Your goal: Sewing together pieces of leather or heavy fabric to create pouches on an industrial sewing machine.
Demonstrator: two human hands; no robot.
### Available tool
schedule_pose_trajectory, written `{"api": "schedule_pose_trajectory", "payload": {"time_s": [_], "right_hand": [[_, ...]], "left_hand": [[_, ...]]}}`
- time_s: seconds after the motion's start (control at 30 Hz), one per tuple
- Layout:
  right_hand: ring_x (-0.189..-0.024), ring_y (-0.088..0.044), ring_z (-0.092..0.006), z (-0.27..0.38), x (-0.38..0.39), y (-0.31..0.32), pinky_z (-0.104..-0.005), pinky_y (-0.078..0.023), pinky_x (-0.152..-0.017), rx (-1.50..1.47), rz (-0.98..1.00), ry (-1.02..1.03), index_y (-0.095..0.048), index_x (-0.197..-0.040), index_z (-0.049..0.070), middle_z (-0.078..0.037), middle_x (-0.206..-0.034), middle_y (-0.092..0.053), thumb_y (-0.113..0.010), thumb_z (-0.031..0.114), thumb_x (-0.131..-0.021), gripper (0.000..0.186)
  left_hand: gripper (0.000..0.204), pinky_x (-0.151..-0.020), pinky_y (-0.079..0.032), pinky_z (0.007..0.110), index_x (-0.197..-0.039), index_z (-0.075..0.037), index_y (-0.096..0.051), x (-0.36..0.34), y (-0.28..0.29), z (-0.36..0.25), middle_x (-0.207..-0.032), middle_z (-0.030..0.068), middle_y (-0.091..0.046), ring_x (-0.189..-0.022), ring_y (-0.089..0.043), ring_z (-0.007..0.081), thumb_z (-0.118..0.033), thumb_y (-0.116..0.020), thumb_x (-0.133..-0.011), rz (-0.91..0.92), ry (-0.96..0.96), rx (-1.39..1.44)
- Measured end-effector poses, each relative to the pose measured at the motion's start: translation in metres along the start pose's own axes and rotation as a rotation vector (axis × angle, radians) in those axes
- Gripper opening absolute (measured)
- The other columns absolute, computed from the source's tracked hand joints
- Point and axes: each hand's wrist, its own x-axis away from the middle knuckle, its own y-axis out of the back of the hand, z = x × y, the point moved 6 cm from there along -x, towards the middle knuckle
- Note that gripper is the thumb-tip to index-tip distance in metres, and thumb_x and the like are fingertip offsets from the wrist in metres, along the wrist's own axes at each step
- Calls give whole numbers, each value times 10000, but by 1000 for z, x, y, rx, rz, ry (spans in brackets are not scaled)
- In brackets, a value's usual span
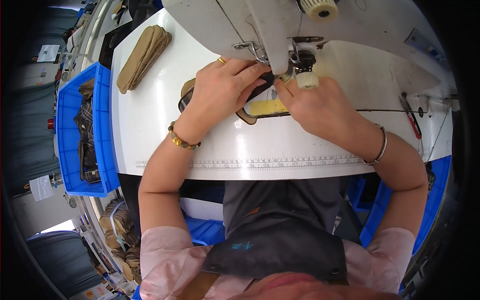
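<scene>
A white sewing machine [280,37] stands over the table, its needle area close to both hands. My left hand [220,87] has its fingers pressed together on a dark fabric piece [262,89] beside the needle. Tan parts of a workpiece [246,118] with a dark edge show under and beside that hand. My right hand [320,105] is closed, its fingertips at the right side of the dark piece, just below the needle area; what lies under its fingers is partly hidden. A yellow strip [267,107] lies on the table between the hands.
A stack of tan sole-shaped pieces [144,59] lies at the far left. Beside the table stands a blue crate [102,135] with dark checked pieces. Red-handled snips [415,122] lie at the right. A printed ruler [250,164] runs along the near edge.
</scene>
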Motion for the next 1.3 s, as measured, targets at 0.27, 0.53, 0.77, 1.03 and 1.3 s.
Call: {"api": "schedule_pose_trajectory", "payload": {"time_s": [0.27, 0.53, 0.77, 1.03, 1.3], "right_hand": [[-606, -672, -206, 3, 1, -1, -337, -501, -515, 0, 11, 32, -647, -756, 43, -71, -652, -640, -650, 92, -768, 50], [-585, -662, -193, 2, 1, -1, -320, -495, -497, 1, -23, 38, -696, -968, -2, -59, -651, -628, -636, 75, -816, 181], [-580, -664, -199, 3, 0, -5, -321, -502, -494, -8, 25, 16, -697, -1082, -12, -60, -658, -641, -621, 73, -847, 261], [-583, -675, -234, 0, -5, -8, -348, -515, -506, -85, -17, 14, -674, -870, 10, -90, -628, -642, -630, 59, -788, 105], [-514, -644, -240, -15, -3, -18, -361, -491, -478, -5, 24, -125, -704, -869, 80, -65, -556, -606, -662, 103, -776, 104]], "left_hand": [[305, -485, -483, 302, -1115, -164, -749, 1, -3, -10, -837, -29, -681, -677, -648, 169, -141, -769, -811, -38, -86, -110], [234, -503, -490, 297, -999, -118, -780, 0, -4, 1, -778, 17, -693, -591, -644, 207, -56, -775, -773, -115, 22, 62], [145, -550, -505, 292, -923, -181, -803, 1, -8, 16, -801, -20, -736, -665, -665, 196, -143, -769, -787, -39, 247, 192], [105, -564, -513, 305, -911, -206, -808, -4, -2, 12, -781, -17, -740, -680, -669, 199, -227, -759, -821, 8, 160, 98], [92, -603, -527, 314, -891, -201, -814, -2, -11, 22, -774, -3, -740, -693, -675, 218, -205, -761, -816, -7, 208, 206]]}}
